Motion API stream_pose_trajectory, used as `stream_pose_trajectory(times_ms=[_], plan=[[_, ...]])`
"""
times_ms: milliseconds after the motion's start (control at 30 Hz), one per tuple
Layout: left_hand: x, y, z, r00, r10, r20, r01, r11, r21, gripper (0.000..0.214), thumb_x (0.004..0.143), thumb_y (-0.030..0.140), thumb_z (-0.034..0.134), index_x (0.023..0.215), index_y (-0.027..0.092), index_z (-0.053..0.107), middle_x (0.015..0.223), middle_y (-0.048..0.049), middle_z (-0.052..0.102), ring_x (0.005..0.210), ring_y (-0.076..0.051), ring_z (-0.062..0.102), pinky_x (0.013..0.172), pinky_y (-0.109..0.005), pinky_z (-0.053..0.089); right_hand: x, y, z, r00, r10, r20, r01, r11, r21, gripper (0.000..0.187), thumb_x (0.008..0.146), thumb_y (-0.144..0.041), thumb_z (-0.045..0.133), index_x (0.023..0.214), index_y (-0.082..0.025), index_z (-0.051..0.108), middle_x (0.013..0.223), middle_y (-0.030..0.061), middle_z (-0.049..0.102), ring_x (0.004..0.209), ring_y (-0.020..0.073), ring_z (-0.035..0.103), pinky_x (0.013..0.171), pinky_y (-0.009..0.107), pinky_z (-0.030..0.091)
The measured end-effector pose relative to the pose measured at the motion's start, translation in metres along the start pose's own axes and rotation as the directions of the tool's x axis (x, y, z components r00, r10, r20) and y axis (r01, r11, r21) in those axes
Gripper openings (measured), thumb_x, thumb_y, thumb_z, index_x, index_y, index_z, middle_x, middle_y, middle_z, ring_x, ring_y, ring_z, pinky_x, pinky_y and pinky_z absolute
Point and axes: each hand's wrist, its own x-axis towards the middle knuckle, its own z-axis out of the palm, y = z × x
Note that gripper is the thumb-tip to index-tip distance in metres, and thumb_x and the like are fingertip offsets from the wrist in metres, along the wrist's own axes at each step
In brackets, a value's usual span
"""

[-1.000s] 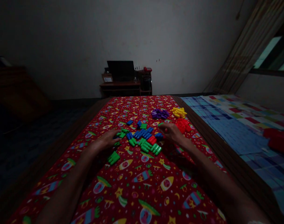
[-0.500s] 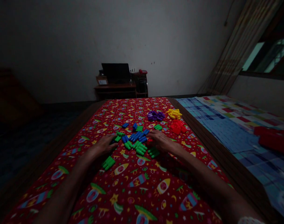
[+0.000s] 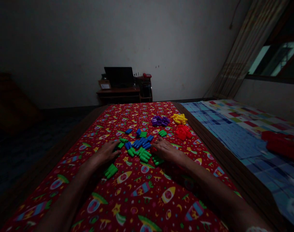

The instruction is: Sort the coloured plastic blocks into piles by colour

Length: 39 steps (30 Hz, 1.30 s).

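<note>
Our right hand (image 3: 164,149) has moved over the red block (image 3: 154,149), mostly hiding it, our left hand (image 3: 106,152) is by green blocks (image 3: 124,140), and we can't tell if either grips

Right hand (image 3: 165,149) over red block (image 3: 154,149)

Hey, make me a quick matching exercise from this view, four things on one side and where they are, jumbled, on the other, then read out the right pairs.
Things:
1. Purple pile
2. Red pile
3. Right hand
4. Black monitor

Places:
A. On the desk
B. Partly covering a red piece from view
C. Just left of the yellow pile
D. On the near side of the yellow pile

Right pairs: 1-C, 2-D, 3-B, 4-A.
</note>
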Motion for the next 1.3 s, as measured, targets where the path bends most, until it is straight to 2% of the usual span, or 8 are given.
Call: stream_pose_trajectory(times_ms=[200,333,467,633,900,1033,1133,1300], plan=[[0.0,-0.002,0.003,1.0,-0.003,0.011,0.003,1.0,0.013,0.058,0.08,0.042,0.048,0.131,0.015,0.051,0.133,-0.0159,0.055,0.122,-0.031,0.052,0.103,-0.04,0.04,0.007,0.005,-0.031,0.998,0.054,-0.037,-0.046,0.98,0.191,0.028,0.08,-0.017,0.062,0.108,-0.017,0.064,0.104,0.0085,0.066,0.094,0.0191,0.059,0.084,0.03,0.045],[0.0,-0.004,0.003,1.0,0.003,-0.013,-0.003,1.0,-0.001,0.056,0.081,0.041,0.047,0.131,0.015,0.051,0.134,-0.0157,0.054,0.123,-0.03,0.051,0.104,-0.04,0.039,0.008,0.038,-0.071,0.98,0.132,-0.148,-0.124,0.991,0.058,0.041,0.074,-0.006,0.059,0.114,-0.014,0.064,0.113,0.0122,0.066,0.106,0.0221,0.058,0.091,0.034,0.043],[-0.001,-0.002,0.0,1.0,0.011,0.028,-0.011,1.0,-0.01,0.056,0.08,0.04,0.05,0.13,0.016,0.051,0.132,-0.0141,0.056,0.122,-0.029,0.052,0.103,-0.039,0.04,0.007,0.075,-0.103,0.959,0.276,0.062,-0.262,0.95,-0.17,0.045,0.068,0.002,0.054,0.107,-0.015,0.068,0.098,0.0103,0.07,0.094,0.0202,0.062,0.083,0.029,0.046],[-0.002,-0.004,0.001,1.0,0.002,0.0,-0.002,1.0,-0.012,0.054,0.081,0.041,0.048,0.13,0.018,0.052,0.13,-0.0135,0.057,0.122,-0.029,0.052,0.104,-0.04,0.04,0.013,0.093,-0.114,0.885,0.372,0.281,-0.294,0.913,-0.283,0.045,0.064,0.002,0.056,0.102,-0.018,0.072,0.084,0.005,0.072,0.074,0.0154,0.063,0.063,0.02,0.045],[-0.004,-0.004,0.0,1.0,0.007,-0.013,-0.008,0.999,-0.042,0.054,0.08,0.041,0.05,0.128,0.018,0.053,0.129,-0.0136,0.058,0.122,-0.028,0.053,0.103,-0.039,0.04,0.016,0.086,-0.121,0.889,0.365,0.277,-0.33,0.929,-0.166,0.05,0.065,0.002,0.054,0.108,-0.018,0.071,0.089,0.006,0.073,0.077,0.0163,0.065,0.066,0.021,0.047],[-0.001,-0.002,-0.004,1.0,0.012,0.021,-0.011,0.999,-0.03,0.053,0.08,0.039,0.05,0.128,0.017,0.054,0.13,-0.0139,0.058,0.121,-0.029,0.053,0.104,-0.04,0.04,0.019,0.062,-0.107,0.941,0.325,0.096,-0.319,0.945,-0.066,0.042,0.077,-0.003,0.05,0.114,-0.014,0.068,0.097,0.0091,0.073,0.085,0.0178,0.066,0.075,0.026,0.049],[0.0,0.001,-0.006,1.0,-0.001,-0.005,0.001,0.999,-0.036,0.05,0.081,0.038,0.049,0.126,0.017,0.055,0.128,-0.0136,0.059,0.12,-0.029,0.054,0.103,-0.04,0.041,0.019,0.033,-0.071,0.951,0.306,-0.047,-0.3,0.948,0.106,0.035,0.09,-0.016,0.044,0.119,-0.013,0.064,0.108,0.0133,0.069,0.096,0.0199,0.066,0.084,0.032,0.05],[-0.009,0.042,-0.009,0.956,0.075,-0.282,-0.066,0.997,0.043,0.046,0.09,0.038,0.043,0.13,0.016,0.05,0.135,-0.0161,0.053,0.127,-0.03,0.047,0.106,-0.044,0.038,-0.002,-0.006,0.001,0.95,0.279,-0.138,-0.269,0.959,0.087,0.049,0.094,-0.038,0.046,0.139,-0.018,0.044,0.141,0.0207,0.045,0.134,0.0308,0.04,0.106,0.054,0.036]])
